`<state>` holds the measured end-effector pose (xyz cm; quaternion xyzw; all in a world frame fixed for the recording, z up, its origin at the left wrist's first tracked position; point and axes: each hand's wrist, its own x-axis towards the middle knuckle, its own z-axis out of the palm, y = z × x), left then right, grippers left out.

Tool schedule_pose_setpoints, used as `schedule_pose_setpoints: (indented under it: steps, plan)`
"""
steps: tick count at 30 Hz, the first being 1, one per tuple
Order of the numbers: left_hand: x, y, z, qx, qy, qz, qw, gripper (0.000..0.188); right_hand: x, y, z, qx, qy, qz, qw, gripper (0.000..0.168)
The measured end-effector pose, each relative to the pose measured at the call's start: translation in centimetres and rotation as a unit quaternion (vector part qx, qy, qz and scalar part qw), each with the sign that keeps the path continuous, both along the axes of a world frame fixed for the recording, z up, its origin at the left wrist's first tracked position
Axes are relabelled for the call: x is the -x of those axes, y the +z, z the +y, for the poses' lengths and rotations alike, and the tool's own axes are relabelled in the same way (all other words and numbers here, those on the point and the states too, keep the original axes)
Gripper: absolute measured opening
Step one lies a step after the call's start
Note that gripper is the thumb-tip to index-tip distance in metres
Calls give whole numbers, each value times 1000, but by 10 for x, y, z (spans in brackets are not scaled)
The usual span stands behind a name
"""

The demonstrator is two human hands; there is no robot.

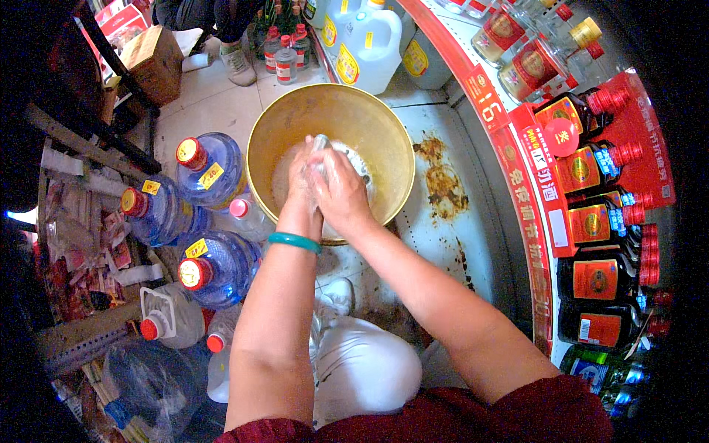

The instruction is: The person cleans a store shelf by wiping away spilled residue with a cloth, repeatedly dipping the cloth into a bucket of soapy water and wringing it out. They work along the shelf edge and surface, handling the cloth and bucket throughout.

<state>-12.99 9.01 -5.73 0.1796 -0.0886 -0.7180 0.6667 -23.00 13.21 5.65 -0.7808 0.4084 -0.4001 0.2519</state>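
Both my hands meet over a deep, gold-coloured metal pail (382,130). Between them a small greyish, shiny object (320,142) pokes out at the fingertips; its lower part is hidden, and I cannot tell exactly what it is. My left hand (302,177) is on its left side, the fingers pointing away from me. From the right, my right hand (344,185) wraps over it and touches the left hand. Both look wet. A green bangle (294,242) circles my left wrist. Dark spots and pale wet patches show on the pail's bottom.
Large blue-tinted plastic jugs (224,277) stand close on the left, with a clear bottle (249,216) touching or nearly touching the pail. White jugs (368,50) stand beyond it. Shelved liquor bottles (595,279) line the right. Another person's shoe (238,63) is at the far left.
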Motion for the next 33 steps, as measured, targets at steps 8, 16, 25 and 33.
schedule_pose_setpoints:
  steps: [8, 16, 25, 33]
  plan:
    - [20, 67, 0, -174, 84, -331, 924, 31, 2, -17, -15, -113, -86, -105, 984, 14]
    - [27, 75, 2, -132, 20, -440, 888, 37, 25, -46, -69, -278, -58, -154, 946, 25]
    - [33, 71, 10, -172, 48, -242, 954, 24, 35, -36, -66, -261, -109, -295, 913, 21]
    - [37, 63, 8, -189, 93, -146, 967, 25, 14, -6, -11, -39, -67, 5, 997, 13]
